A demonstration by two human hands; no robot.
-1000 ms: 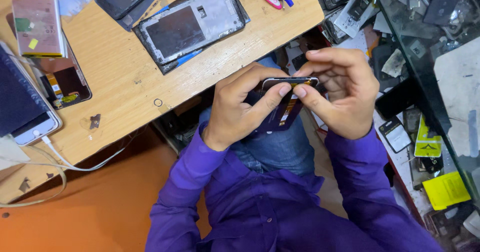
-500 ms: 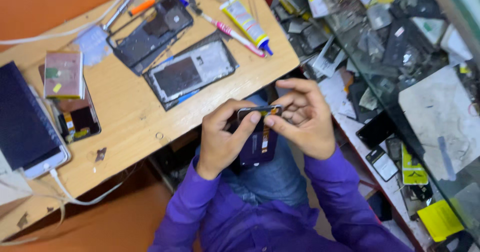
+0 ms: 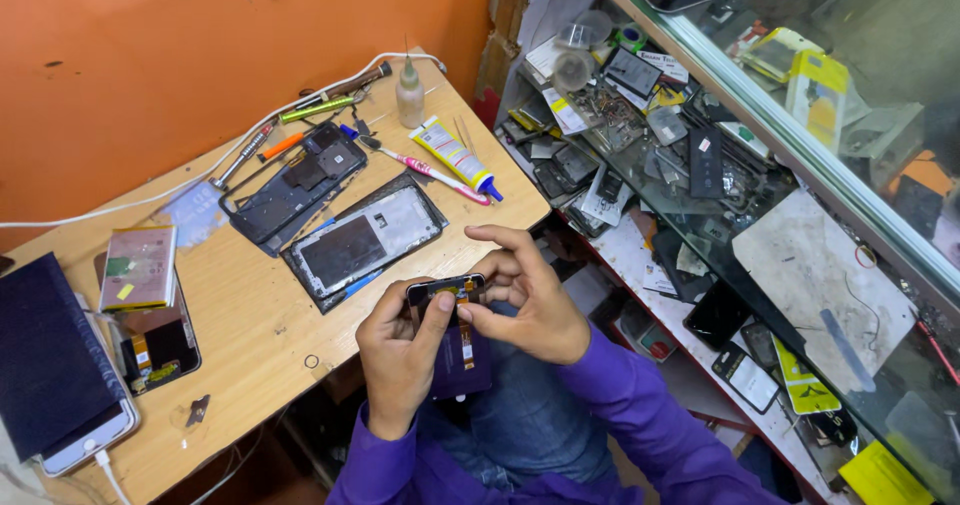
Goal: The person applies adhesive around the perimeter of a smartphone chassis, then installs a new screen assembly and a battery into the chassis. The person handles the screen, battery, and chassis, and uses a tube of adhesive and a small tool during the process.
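- Hands meet over the lap, just off the near edge of the wooden desk (image 3: 250, 315).
- Left hand (image 3: 398, 350): fingers curled around the left end of a dark phone screen assembly (image 3: 447, 295), thumb pressed on its face.
- Right hand (image 3: 530, 300): fingers pinching the assembly's right end, index finger arched above it.
- Assembly held roughly level, a dark flex strip hanging below it between the palms.
- On the desk: open phone frame (image 3: 362, 240) beside a dark back cover (image 3: 295, 185); glue tube (image 3: 455, 155) near the far corner; small bottle (image 3: 409, 95) behind it.
- White phone (image 3: 60, 375) lies at the left, cable plugged in.
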